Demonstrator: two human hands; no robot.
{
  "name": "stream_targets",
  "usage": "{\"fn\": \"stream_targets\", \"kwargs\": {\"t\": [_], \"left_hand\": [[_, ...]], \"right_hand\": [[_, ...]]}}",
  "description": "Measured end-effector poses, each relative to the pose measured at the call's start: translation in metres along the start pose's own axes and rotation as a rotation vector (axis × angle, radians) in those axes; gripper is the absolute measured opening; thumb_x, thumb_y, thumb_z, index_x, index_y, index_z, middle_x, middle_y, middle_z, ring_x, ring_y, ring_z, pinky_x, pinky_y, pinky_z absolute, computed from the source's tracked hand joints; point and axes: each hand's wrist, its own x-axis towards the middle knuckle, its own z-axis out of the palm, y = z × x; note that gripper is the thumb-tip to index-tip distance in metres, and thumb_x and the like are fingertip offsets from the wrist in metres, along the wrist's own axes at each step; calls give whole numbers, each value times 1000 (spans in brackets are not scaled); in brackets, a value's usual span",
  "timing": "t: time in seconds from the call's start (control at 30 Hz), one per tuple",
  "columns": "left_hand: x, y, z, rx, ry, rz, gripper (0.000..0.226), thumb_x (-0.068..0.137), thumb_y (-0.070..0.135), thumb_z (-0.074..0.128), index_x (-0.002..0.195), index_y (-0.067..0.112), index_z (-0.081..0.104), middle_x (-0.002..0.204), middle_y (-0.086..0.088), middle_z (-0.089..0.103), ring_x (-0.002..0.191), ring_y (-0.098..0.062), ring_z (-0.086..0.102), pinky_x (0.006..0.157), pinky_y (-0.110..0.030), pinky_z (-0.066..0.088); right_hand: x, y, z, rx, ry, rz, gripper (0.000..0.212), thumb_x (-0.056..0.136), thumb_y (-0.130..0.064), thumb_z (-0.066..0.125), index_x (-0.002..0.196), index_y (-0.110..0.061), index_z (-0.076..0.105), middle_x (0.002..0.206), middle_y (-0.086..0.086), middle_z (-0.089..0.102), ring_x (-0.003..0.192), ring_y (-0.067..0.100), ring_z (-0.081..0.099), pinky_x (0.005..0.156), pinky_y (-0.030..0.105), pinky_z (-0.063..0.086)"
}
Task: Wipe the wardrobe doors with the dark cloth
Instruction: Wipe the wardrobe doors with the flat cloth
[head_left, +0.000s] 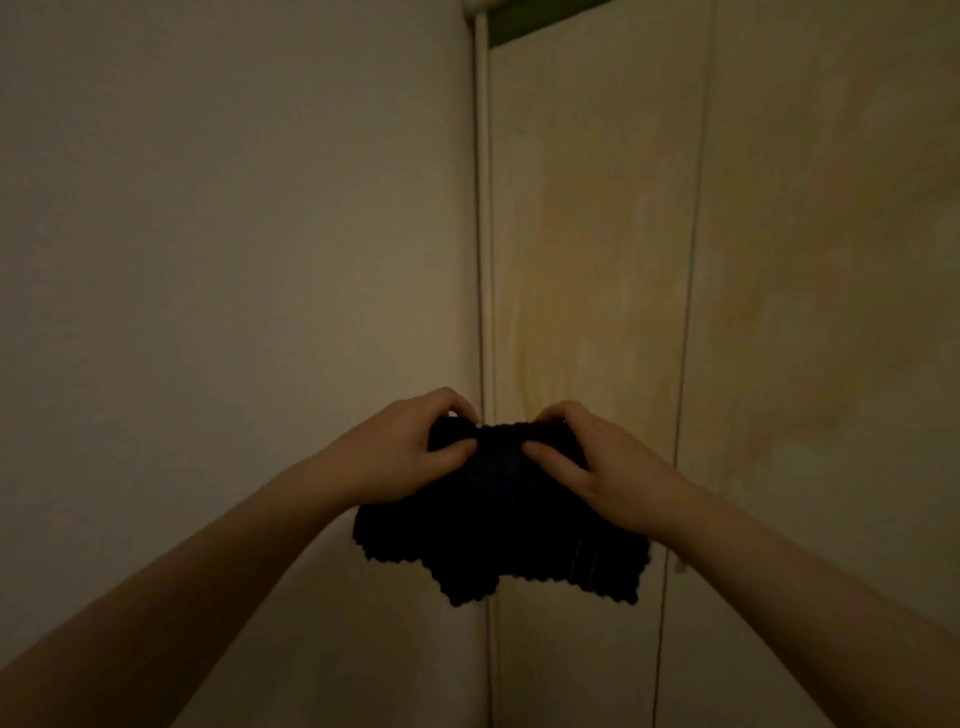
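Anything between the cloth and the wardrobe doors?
Nothing visible. The dark cloth hangs from the left hand and right hand, directly in front of the wardrobe doors, open space between.

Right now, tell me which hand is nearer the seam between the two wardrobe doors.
Right. The right hand grips the dark cloth in front of the left door, just short of the seam. The left hand holds the cloth's other end, over by the wall.

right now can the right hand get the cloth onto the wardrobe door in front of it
Probably yes. The right hand and left hand hold the cloth up before the wardrobe door, with nothing visible between them.
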Motion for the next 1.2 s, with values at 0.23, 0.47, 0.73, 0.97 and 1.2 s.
{"fn": "stream_targets", "kwargs": {"t": [0.23, 0.47, 0.73, 0.97, 1.2], "left_hand": [[35, 20, -18, 47, -64, 148, 27, 93, 34, 59, 120, 34, 57, 108, 20, 60, 98, 9, 55, 76, -6, 44], [88, 14, -5, 523, 3, 151, 20, 97, 31, 51, 110, 17, 53, 104, -3, 61, 84, -14, 52, 68, -29, 43], [139, -17, -15, 551, 36, 203, 15, 95, 34, 54, 95, 19, 54, 93, 4, 55, 84, -14, 54, 71, -31, 46], [244, -57, 17, 50, 286, 0, 23, 99, 17, 44, 113, 17, 62, 110, -4, 62, 94, -19, 60, 80, -38, 54], [355, -78, 26, -307, 609, 104, 29, 94, 1, 30, 105, 27, 34, 100, 5, 45, 84, -12, 49, 65, -27, 44]], "right_hand": [[-17, 16, -64, -137, -114, 88, 52, 93, -43, 57, 137, -28, 33, 120, -10, 48, 97, 3, 55, 80, 17, 49], [11, 33, -69, -415, -249, 242, 49, 96, -44, 47, 135, -17, 34, 126, 1, 30, 119, 20, 36, 106, 39, 36], [60, 67, -91, -656, -1, 211, 23, 101, -17, 36, 119, -11, 48, 115, 5, 40, 108, 22, 40, 95, 33, 40], [141, 108, -77, -884, 502, -9, 21, 83, 3, 43, 100, -10, 46, 92, 4, 46, 79, 21, 43, 71, 33, 42], [239, 152, -98, -1268, 578, -129, 26, 80, -12, 57, 106, -9, 55, 93, 9, 51, 75, 24, 46, 64, 37, 47]]}}
